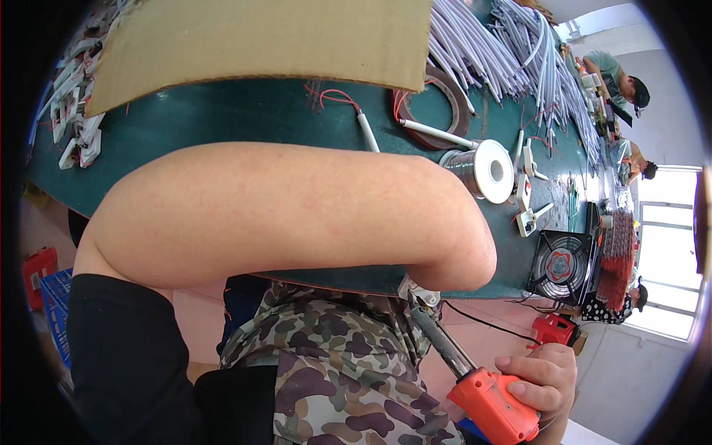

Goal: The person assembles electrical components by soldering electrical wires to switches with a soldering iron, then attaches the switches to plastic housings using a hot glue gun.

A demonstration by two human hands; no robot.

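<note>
My left forearm stretches across the middle of the view, bent at the elbow. My left hand [463, 248] curls downward at the wrist over the table's near edge; its fingers are hidden behind the hand. At lower right my right hand [545, 382] is closed around the orange handle of a soldering gun [495, 411]. The gun's metal shaft slants up and left, and the small pale metal fitting [420, 291] at its front end lies just below my left hand. Whatever the tip touches is hidden.
On the green table [215, 115] lie a cardboard sheet [259, 41], a solder spool [493, 170], a brown tape roll [456, 100], white wired tubes [367, 132] and bundled white tubes [475, 48]. A black fan [561, 265] stands at right. Several people sit farther along.
</note>
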